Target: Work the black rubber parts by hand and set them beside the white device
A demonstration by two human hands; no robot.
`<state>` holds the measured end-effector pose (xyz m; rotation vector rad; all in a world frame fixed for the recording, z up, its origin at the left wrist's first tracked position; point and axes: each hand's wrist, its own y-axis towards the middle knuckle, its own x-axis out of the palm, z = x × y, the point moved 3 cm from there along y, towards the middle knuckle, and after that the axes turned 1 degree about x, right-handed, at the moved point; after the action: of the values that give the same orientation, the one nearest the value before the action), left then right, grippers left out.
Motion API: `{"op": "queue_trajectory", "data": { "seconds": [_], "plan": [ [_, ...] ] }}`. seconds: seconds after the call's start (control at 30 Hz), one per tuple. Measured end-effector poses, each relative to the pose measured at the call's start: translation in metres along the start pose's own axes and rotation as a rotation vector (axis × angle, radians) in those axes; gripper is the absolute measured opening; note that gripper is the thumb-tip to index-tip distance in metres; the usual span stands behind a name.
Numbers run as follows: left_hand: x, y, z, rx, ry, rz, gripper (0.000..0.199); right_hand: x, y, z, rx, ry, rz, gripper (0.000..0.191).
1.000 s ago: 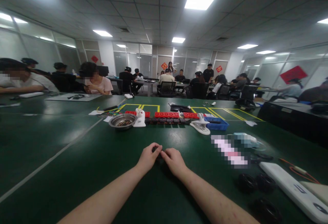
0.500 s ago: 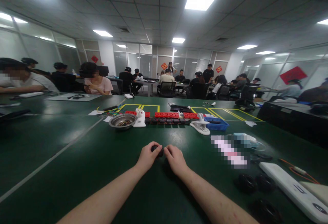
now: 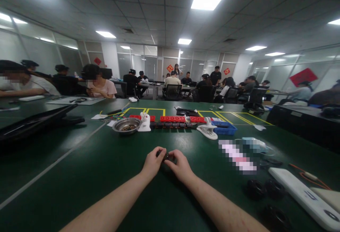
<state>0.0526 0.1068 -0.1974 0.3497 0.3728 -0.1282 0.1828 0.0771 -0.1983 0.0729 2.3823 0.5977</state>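
Over the middle of the green table (image 3: 111,189), a small dark part (image 3: 166,156) sits between my two hands. Fingers and thumb of my left hand (image 3: 154,162) are wrapped round it. My right hand (image 3: 180,163) pinches its right side, thumb and fingertips bent in against it. Much of the part is hidden by fingers, so its exact kind cannot be made out. Beyond the hands stands a row of red blocks (image 3: 172,118) with black pieces (image 3: 176,125) in front. A metal bowl (image 3: 126,125) of small bits is beside a white clamp (image 3: 145,122).
Right of the row are another white clamp (image 3: 208,131) and a blue tray (image 3: 225,128). Several black round parts (image 3: 256,188) lie at right near a long white device (image 3: 302,196). A long black object (image 3: 37,122) extends in from the left. People sit at tables behind.
My right hand has closed in on the dark part, its thumb now against it. My left hand stays almost in place. The long black object at left has come further into view.
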Motion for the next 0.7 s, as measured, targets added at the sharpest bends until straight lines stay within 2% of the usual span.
{"op": "queue_trajectory", "data": {
  "seconds": [0.1,0.23,0.33,0.47,0.53,0.6,0.7],
  "plan": [
    [0.002,0.004,-0.005,-0.063,-0.077,-0.049,0.039,-0.003,-0.004,-0.009,-0.088,-0.058,0.02,0.028],
    [0.002,0.005,-0.004,-0.051,-0.128,-0.088,0.037,-0.004,-0.007,-0.018,-0.187,-0.159,0.01,0.034],
    [0.001,0.004,-0.004,-0.1,-0.178,-0.041,0.036,-0.005,-0.006,-0.016,-0.144,-0.159,0.036,0.04],
    [0.0,0.002,-0.004,-0.167,-0.226,0.024,0.038,-0.006,-0.003,-0.006,-0.023,-0.167,0.052,0.02],
    [-0.001,0.0,-0.002,-0.122,-0.178,0.04,0.039,-0.004,-0.001,-0.001,0.012,-0.196,0.021,0.031],
    [-0.001,-0.001,0.003,-0.022,-0.075,0.031,0.037,-0.001,0.001,0.001,0.028,-0.197,-0.017,0.041],
    [0.001,-0.005,0.011,0.088,0.032,0.003,0.033,0.003,0.002,0.003,0.015,-0.139,-0.055,0.044]
  ]
}}
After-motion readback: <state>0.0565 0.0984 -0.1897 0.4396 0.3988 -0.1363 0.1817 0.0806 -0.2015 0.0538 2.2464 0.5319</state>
